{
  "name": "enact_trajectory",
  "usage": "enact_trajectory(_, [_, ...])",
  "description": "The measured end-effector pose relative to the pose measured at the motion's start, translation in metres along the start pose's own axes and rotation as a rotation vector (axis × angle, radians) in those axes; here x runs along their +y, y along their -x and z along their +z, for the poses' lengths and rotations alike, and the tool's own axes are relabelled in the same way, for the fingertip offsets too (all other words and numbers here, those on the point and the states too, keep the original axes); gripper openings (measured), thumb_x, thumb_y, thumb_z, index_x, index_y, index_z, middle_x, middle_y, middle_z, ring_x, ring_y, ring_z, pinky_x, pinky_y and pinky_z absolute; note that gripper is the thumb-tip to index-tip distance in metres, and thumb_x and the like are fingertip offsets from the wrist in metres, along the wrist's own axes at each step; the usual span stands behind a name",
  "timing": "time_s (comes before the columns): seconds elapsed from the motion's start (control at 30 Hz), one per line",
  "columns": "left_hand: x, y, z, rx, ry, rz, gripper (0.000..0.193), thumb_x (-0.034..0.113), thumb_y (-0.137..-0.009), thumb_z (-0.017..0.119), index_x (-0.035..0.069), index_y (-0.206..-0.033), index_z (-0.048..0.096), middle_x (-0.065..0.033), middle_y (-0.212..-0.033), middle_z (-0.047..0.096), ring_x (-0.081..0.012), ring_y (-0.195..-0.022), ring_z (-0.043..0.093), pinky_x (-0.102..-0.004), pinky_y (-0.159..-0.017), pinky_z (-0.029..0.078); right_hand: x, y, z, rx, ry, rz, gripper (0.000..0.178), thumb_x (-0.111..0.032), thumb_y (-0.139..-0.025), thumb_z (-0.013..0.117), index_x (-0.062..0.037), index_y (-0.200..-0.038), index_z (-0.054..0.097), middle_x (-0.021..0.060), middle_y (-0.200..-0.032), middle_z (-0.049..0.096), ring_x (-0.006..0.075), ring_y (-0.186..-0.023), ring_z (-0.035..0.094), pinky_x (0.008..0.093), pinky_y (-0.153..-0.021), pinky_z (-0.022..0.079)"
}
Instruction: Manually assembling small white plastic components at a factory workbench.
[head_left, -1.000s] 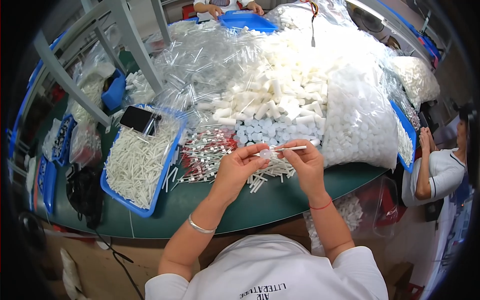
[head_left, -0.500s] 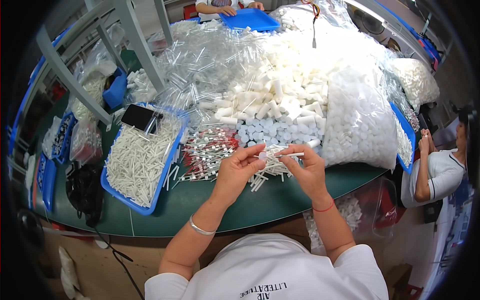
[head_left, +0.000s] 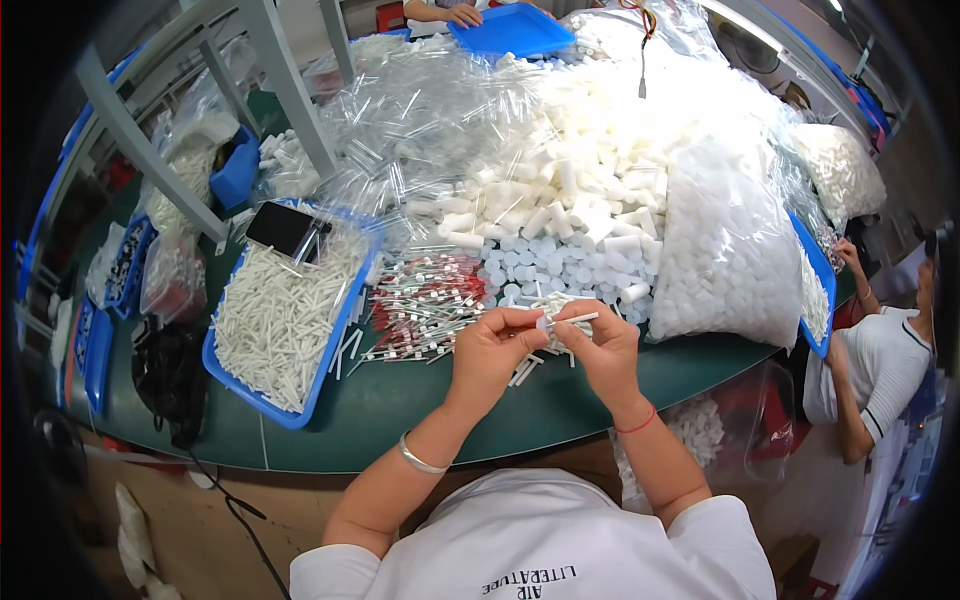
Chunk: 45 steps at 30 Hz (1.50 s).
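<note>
My left hand is closed in a pinch on a small translucent round cap. Between the thumb and fingers of my right hand is a thin white stick, its left end at the cap. Whether the stick has entered the cap is too small to tell. Just beyond my fingers lie a heap of translucent round caps and, to its left, a pile of thin sticks with red parts and white ends. Loose white sticks show beneath and between my hands.
To the left, a blue tray holds short white sticks, with a dark phone on top. White foam-like cylinders and clear tubes are heaped farther back. A bulging bag stands right. Two people sit around the table.
My hands have come closer together and shifted slightly right, bringing the stick to the cap. The person at the right has parted their hands, raising one near the tray.
</note>
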<state>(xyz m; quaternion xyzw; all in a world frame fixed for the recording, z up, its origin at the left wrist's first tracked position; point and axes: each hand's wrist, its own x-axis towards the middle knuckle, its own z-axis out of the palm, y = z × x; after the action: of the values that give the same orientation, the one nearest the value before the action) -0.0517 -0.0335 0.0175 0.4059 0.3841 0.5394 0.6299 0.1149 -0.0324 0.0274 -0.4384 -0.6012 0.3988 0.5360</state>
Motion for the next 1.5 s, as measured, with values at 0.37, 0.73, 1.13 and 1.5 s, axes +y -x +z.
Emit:
enact_trajectory(0.37, [-0.005, -0.01, 0.019, 0.095, -0.387, 0.357, 0.02, -0.001, -0.081, 0.073, -0.001, -0.101, 0.068, -0.0091, -0.097, 0.064, -0.0128, -0.082, 0.065, -0.0242, -0.072, 0.055, 0.012, -0.004, -0.006, 0.011, -0.361, 0.234, 0.015, -0.007, -0.089, 0.069, 0.0023, -0.1, 0.067, 0.0033, -0.097, 0.066, 0.008, -0.087, 0.059, 0.0218, -0.076, 0.047])
enact_trajectory(0.73, [0.027, -0.117, -0.037, 0.098, -1.808, 0.604, 0.01, 0.007, -0.076, 0.065, 0.004, -0.085, 0.068, -0.0129, -0.09, 0.066, -0.0281, -0.092, 0.06, -0.0394, -0.079, 0.047, 0.006, -0.017, -0.027, 0.161, -0.437, 0.15, 0.007, -0.003, -0.093, 0.06, 0.0002, -0.098, 0.058, 0.0179, -0.108, 0.067, 0.0194, -0.093, 0.067, 0.0305, -0.085, 0.052])
enact_trajectory(1.13, [0.045, -0.103, -0.034, 0.029, -1.394, 0.605, 0.018, 0.008, -0.08, 0.067, 0.0, -0.096, 0.066, -0.0148, -0.097, 0.066, -0.0284, -0.098, 0.061, -0.0385, -0.08, 0.05, 0.012, -0.017, -0.028, 0.127, -0.297, 0.114, 0.013, -0.009, -0.096, 0.057, 0.0007, -0.104, 0.06, 0.0071, -0.1, 0.066, 0.0127, -0.086, 0.063, 0.0263, -0.08, 0.05])
enact_trajectory(1.5, [0.031, -0.011, -0.009, -0.132, -0.019, -0.072, 0.02, 0.011, -0.095, 0.06, -0.002, -0.11, 0.061, -0.007, -0.089, 0.066, -0.0095, -0.066, 0.06, -0.0211, -0.055, 0.048, -0.018, -0.021, 0.003, -0.055, 0.132, -0.252, 0.015, 0.0, -0.086, 0.066, 0.0009, -0.101, 0.068, 0.0093, -0.092, 0.067, 0.0158, -0.08, 0.065, 0.0252, -0.069, 0.051])
